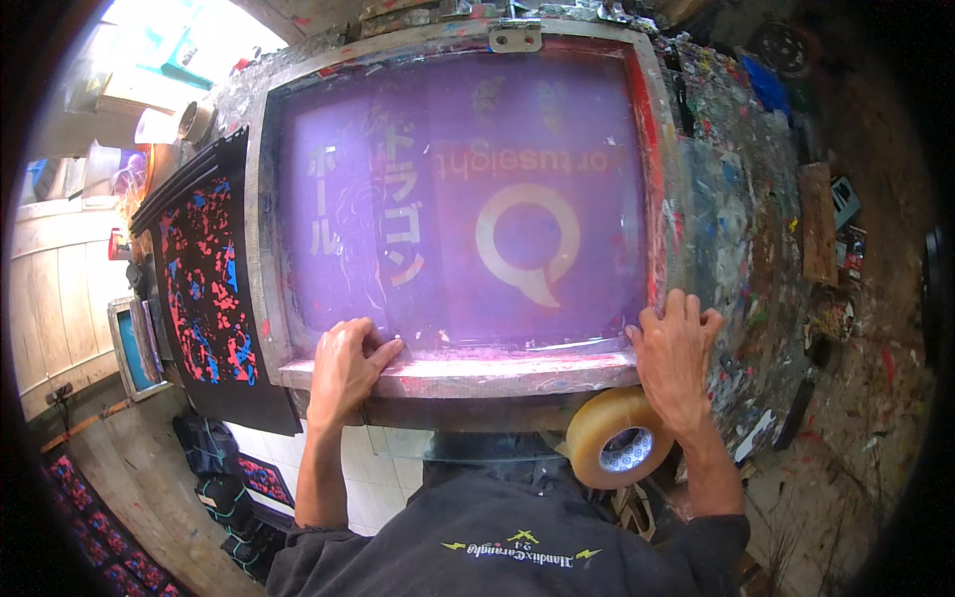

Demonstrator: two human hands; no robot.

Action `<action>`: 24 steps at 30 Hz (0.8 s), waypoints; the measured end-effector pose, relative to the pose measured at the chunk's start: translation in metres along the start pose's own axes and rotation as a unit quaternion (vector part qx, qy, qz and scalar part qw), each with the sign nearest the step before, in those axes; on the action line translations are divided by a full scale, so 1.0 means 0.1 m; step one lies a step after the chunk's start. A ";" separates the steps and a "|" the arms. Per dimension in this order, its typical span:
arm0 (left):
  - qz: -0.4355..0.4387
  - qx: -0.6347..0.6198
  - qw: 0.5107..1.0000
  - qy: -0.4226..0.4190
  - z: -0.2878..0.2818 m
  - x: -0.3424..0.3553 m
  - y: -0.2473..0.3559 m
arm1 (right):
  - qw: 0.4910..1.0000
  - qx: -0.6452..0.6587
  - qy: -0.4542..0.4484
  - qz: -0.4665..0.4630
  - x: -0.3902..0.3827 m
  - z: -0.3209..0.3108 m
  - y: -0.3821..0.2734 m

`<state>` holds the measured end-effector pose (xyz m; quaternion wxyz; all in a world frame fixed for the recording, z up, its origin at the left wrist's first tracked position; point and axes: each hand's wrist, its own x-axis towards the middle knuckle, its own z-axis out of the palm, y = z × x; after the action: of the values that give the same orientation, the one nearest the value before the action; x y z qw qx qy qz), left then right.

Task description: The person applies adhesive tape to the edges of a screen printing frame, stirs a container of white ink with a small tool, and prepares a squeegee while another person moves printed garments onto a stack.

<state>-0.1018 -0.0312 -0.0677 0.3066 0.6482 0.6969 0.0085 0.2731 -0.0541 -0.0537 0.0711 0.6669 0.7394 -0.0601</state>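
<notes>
A screen printing frame [458, 378] lies in front of me, its purple mesh [328, 289] bearing pale letters and a ring-shaped mark. My left hand [348, 363] has its fingers curled over the near rail, left of the middle, with the thumb pressed along the inner edge. At the near right corner my right hand [676, 348] grips the frame, fingers bent and thumb on the mesh's edge. Just below that hand, beside my right wrist, hangs a large roll of clear tape [587, 448]. A glossy strip runs along the mesh's near edge between my hands; how it is attached is unclear.
A metal hinge clamp [515, 36] sits on the frame's far rail. Black fabric with red and blue splashes [204, 289] lies at the left. The paint-crusted bench [746, 249] extends to the right. A small blue screen [137, 343] leans farther left.
</notes>
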 end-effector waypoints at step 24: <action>0.486 -0.285 0.826 -0.032 1.90 -0.78 0.72 | 0.927 0.268 0.081 -0.251 -1.67 -0.12 -0.24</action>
<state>0.0442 -0.1636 -0.1603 0.4563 0.7864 0.2485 0.3340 0.2653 -0.2174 -0.0110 -0.1874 0.4564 0.8422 -0.2174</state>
